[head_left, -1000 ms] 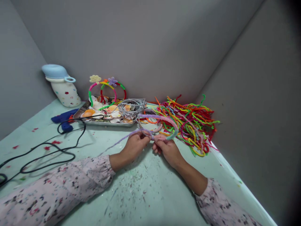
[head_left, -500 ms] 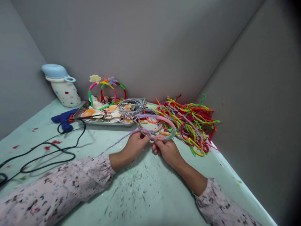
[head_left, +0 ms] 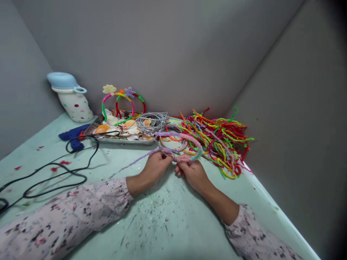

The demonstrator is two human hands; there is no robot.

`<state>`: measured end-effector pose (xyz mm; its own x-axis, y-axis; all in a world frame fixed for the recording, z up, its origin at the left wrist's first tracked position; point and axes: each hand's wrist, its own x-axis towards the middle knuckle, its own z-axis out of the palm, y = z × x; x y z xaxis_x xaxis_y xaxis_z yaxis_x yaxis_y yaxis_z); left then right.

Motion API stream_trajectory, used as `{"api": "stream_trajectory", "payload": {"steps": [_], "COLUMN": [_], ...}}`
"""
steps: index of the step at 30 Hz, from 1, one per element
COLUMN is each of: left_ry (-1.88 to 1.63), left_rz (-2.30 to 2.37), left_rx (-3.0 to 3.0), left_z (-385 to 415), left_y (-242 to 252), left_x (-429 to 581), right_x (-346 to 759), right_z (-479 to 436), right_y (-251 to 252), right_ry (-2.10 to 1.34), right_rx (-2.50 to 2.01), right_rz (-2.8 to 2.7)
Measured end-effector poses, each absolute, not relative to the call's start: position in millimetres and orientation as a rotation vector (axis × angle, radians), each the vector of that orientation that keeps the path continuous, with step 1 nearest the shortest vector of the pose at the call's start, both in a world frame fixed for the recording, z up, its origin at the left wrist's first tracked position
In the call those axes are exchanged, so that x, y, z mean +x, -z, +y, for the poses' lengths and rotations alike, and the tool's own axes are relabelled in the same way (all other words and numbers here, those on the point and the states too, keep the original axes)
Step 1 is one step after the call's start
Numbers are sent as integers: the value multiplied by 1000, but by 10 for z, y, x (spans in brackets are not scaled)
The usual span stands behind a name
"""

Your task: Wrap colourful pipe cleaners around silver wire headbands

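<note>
Between my hands is a wire ring (head_left: pixel 191 137) wrapped in fuzzy pipe cleaner, with purple, pink and pale teal stretches. My right hand (head_left: pixel 193 174) is closed, thumb and fingers pinching the ring's near side. Just left of it, my left hand (head_left: pixel 156 167) pinches a purple pipe cleaner (head_left: pixel 132 162) against the ring. The loose tail of this pipe cleaner trails left over my left wrist toward the sleeve. My fingertips nearly meet and hide the spot where the purple strand joins the ring.
A metal tray (head_left: pixel 127 142) of seashells holds two finished-looking flower hoops (head_left: pixel 103 108) and a coil of grey wire (head_left: pixel 151 122). Right of it lies a heap of bright pipe cleaners (head_left: pixel 217 135). A blue glue gun (head_left: pixel 73 134), its black cord (head_left: pixel 54 164) and a bottle (head_left: pixel 76 104) stand left.
The free end of the purple strand has swung slightly left and down. The ring has tilted a little, its purple end shifting left. Both hands stay nearly in place.
</note>
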<state>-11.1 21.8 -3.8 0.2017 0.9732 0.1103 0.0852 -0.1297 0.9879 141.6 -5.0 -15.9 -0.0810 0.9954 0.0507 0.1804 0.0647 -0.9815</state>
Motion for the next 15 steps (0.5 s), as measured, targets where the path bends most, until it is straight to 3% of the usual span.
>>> {"api": "stream_trajectory", "payload": {"steps": [15], "left_ry": [-1087], "left_rz": [1085], "left_rx": [1451], "left_z": [258], "left_y": [84], "left_x": [-118], "right_x": [1445], "right_z": [-99], "right_y": [166], "right_ry": [-810], "right_rx": [-1224], "right_rz": [-1694]}}
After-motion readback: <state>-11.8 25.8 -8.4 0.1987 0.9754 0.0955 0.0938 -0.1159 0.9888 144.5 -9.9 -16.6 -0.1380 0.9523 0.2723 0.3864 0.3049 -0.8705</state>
